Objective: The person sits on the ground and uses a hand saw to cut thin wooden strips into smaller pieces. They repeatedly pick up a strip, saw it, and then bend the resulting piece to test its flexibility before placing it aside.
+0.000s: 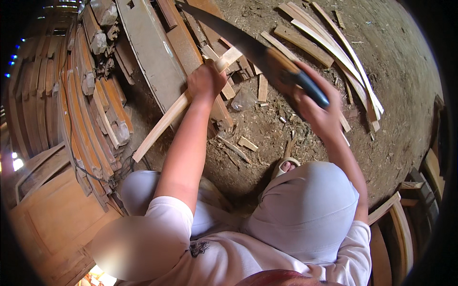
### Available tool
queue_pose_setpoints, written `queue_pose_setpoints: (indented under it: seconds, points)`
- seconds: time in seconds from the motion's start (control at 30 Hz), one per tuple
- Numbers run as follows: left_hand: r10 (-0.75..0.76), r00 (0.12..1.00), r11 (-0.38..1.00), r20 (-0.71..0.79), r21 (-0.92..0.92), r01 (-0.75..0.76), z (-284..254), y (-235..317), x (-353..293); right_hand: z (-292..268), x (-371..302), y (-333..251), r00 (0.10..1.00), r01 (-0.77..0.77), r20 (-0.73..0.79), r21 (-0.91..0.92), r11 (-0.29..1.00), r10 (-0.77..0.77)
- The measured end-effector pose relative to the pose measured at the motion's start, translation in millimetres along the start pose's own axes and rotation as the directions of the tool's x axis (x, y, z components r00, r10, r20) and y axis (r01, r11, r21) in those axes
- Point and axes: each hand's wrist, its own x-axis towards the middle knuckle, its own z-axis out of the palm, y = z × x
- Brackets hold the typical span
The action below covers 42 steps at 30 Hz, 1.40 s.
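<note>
My left hand is closed round a pale, narrow wooden strip, which slants across reddish-brown planks at the upper middle. In my right hand is a handsaw with a dark blade and a brown and dark blue handle. Its blade points up and left, past the strip's far end, and is partly smeared by motion. Teeth cannot be made out, and I cannot tell whether the blade touches the wood.
A grey board lies left of the planks. Stacked brown timber fills the left side. Long pale strips lie on the dirt floor at the upper right. Offcuts and a clear plastic bag lie ahead of my sandalled foot.
</note>
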Motion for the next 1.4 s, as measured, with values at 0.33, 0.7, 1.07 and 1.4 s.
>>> queue_pose_setpoints:
  seconds: [0.33,0.7,1.07,1.4]
  points:
    - [-0.020,1.000,0.997,-0.023,-0.069,0.018,4,-4,-3,70,39,25,0.994,0.102,0.023,0.076,0.992,-0.104]
    - [0.057,0.995,0.998,-0.078,-0.017,-0.058,10,-5,-7,54,33,16,0.992,0.000,0.124,0.077,0.997,-0.010]
    - [0.017,1.000,1.000,-0.013,-0.016,-0.017,8,1,-8,61,12,19,0.989,-0.027,0.149,0.049,0.998,0.020]
    - [-0.079,0.996,0.995,-0.046,-0.070,0.075,6,1,2,43,3,5,0.969,-0.084,0.227,-0.068,0.994,0.098]
